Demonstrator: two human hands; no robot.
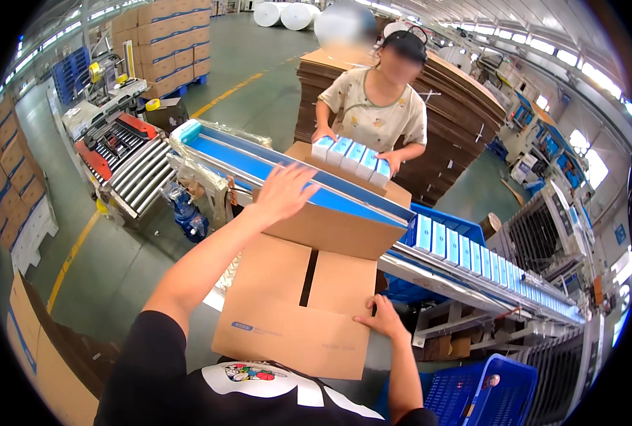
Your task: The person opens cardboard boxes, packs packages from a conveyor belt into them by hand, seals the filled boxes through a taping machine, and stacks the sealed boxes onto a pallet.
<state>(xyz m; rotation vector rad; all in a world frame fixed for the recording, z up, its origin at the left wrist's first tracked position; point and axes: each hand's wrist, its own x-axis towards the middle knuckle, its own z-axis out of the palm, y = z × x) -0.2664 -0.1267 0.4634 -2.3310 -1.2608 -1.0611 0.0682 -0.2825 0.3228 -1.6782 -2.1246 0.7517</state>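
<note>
In front of me lies a cardboard box [266, 295]. Its two side flaps are folded in with a dark gap between them, and its far flap [337, 231] stands up against the conveyor. My left hand [285, 192] is above that raised flap at the edge of the blue conveyor belt [223, 154], fingers stretched and spread, holding nothing. At the box's right edge, my right hand [385, 317] has its fingers curled, thumb and fingertips on the cardboard. Across the belt, a person [380, 99] holds a row of white-and-blue packs [351, 157] between both hands.
More packs [465, 252] stand in line along the conveyor to the right. Blue crates [482, 390] sit at my lower right. A roller conveyor [142, 177] is at left. Stacked flat cardboard [458, 135] rises behind the person, and loaded pallets [167, 53] stand farther back.
</note>
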